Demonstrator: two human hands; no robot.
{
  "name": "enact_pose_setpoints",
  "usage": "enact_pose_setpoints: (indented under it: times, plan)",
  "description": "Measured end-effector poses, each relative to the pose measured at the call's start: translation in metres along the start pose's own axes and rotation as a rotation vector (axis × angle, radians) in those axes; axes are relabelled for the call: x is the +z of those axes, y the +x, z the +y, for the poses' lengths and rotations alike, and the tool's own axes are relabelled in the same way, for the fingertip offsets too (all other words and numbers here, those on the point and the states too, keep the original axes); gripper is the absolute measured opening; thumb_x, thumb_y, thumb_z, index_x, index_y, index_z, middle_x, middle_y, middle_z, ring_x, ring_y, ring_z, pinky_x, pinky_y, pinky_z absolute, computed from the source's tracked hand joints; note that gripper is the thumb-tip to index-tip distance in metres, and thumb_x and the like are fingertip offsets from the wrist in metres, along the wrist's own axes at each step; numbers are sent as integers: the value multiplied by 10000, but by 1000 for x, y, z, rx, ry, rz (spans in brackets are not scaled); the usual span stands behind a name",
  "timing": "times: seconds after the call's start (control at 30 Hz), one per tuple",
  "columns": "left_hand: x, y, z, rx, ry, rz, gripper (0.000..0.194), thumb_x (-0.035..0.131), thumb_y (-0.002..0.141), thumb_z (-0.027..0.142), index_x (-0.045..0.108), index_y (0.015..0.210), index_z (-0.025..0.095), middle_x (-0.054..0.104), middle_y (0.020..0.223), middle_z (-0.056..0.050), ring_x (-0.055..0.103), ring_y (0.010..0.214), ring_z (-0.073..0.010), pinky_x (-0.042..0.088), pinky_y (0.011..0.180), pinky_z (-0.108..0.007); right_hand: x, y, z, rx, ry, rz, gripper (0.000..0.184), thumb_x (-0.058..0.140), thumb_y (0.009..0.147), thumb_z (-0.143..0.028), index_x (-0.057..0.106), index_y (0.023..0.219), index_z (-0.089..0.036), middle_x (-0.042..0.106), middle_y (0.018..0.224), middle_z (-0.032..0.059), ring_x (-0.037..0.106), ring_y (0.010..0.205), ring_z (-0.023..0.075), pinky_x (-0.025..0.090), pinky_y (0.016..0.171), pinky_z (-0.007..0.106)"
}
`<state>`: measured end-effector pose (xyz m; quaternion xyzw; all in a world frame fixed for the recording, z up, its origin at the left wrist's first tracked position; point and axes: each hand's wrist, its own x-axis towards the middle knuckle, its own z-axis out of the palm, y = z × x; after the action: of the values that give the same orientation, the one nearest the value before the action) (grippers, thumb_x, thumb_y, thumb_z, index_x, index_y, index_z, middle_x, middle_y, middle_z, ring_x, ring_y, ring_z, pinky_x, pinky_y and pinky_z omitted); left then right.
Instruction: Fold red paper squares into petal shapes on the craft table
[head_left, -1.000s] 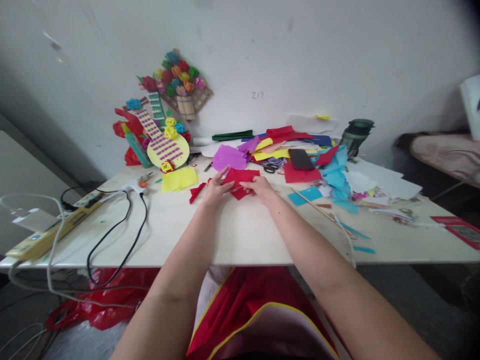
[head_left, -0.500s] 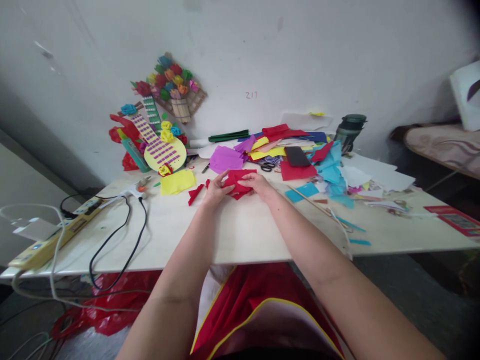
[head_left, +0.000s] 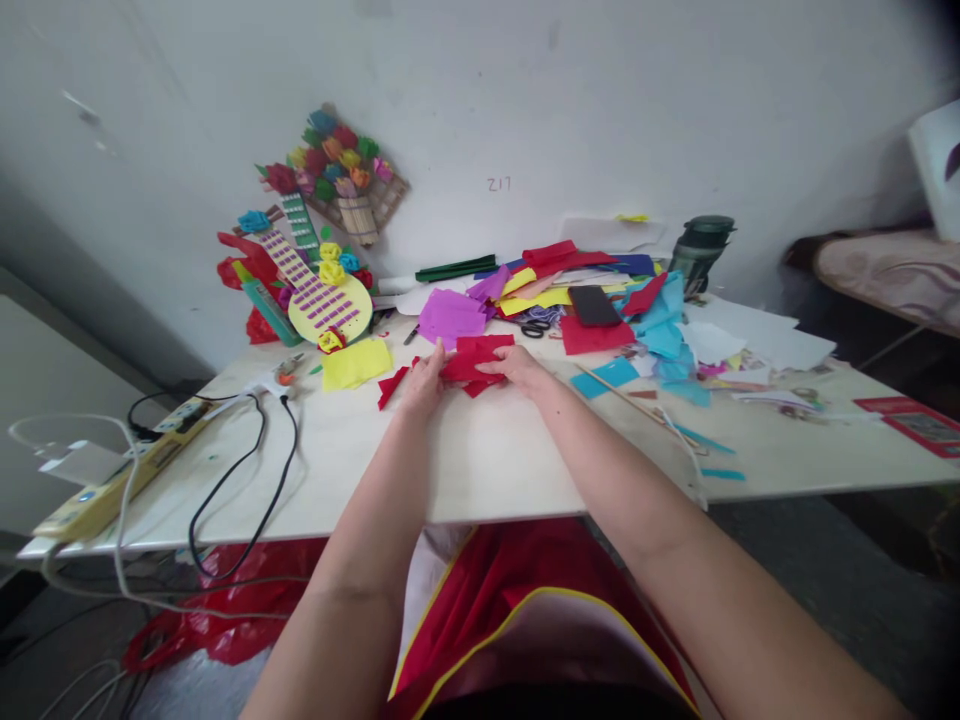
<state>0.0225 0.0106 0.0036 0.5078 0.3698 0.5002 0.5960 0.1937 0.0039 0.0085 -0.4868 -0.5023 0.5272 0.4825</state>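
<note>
A piece of red crepe paper (head_left: 480,352) lies between my hands over the table, with a corner of red paper poking out beneath it. My right hand (head_left: 522,369) pinches its right side between thumb and fingers. At the left end, my left hand (head_left: 425,382) is turned on edge, its fingers closed on the paper; the exact grip is partly hidden. Just left of that hand rests a small folded red paper scrap (head_left: 391,388). Beyond the hands are a purple paper sheet (head_left: 452,314) and black scissors (head_left: 535,328).
A yellow paper sheet (head_left: 358,364), a glue bottle (head_left: 268,308) and a flower-decorated paper guitar (head_left: 330,308) stand left. Right are a phone (head_left: 594,306), a wooden stick (head_left: 630,400), blue crepe paper (head_left: 664,335) and a dark bottle (head_left: 701,250). A power strip (head_left: 124,475) with cables lies left.
My left hand has turned more upright, its fingers drawing in at the paper's left end. The red paper now looks flatter and wider between the hands. The camera view has shifted slightly.
</note>
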Motion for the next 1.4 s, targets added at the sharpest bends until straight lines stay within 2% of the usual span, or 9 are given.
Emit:
enact_pose_setpoints:
  times: [0.17,0.47,0.6,0.8,0.93,1.07,1.2,1.3,1.4]
  plan:
    - [-4,-2,-2,-36,113,-137,443,768,601,408,682,908,101,706,777,-102,652,624,-167,520,631,-288,0,-1,-1,-24,60,-8,284,811,530,-252,584,663,-145,616,568,-17,537,464,89,383,367,181]
    - [-3,-1,-3,-50,208,-78,331,765,609,407,676,644,89,657,558,-97,567,453,-136,434,496,-273,1,1,2,-45,91,22,287,807,533,-243,567,659,-148,617,578,-17,575,504,103,448,413,191]
    - [-2,-2,-2,-37,209,-79,331,763,613,408,669,653,93,655,550,-90,561,440,-133,426,480,-263,2,2,4,-72,106,14,297,803,532,-250,561,667,-146,612,577,-23,573,493,107,466,428,212]
    - [-2,-4,-1,23,120,-92,392,755,621,408,679,847,96,692,690,-88,613,546,-145,467,541,-255,4,-2,0,-87,103,-3,274,794,534,-228,569,664,-140,616,574,-23,574,500,102,464,453,205]
    - [-2,-5,-1,52,157,-47,342,775,588,389,675,774,120,687,681,-56,598,551,-132,445,541,-240,4,-3,0,-98,47,-55,311,807,506,-238,527,609,-150,578,542,-44,542,478,85,444,434,191]
    - [-4,-4,-1,13,209,-69,306,786,570,365,667,715,123,661,617,-33,542,480,-105,392,478,-225,4,-4,1,-93,3,-97,361,823,485,-266,494,593,-160,558,531,-51,525,466,83,426,405,185]
    - [-5,-1,-3,72,203,12,311,776,577,392,652,690,130,638,582,-19,541,477,-108,384,462,-221,1,-4,0,-79,60,-137,324,749,625,-412,577,734,-160,640,625,4,583,510,112,418,387,185]
    - [-6,2,-5,101,160,54,333,780,568,402,648,707,129,652,608,-27,569,510,-121,416,489,-229,-1,-2,-1,-39,142,-113,376,614,741,-530,589,770,-157,649,600,26,591,481,124,414,371,194]
    - [-6,4,-5,127,114,102,330,789,558,391,636,685,129,648,595,-23,561,500,-112,425,493,-227,-2,-2,-2,1,147,-151,419,598,746,-557,598,750,-139,659,593,55,590,469,126,423,375,199]
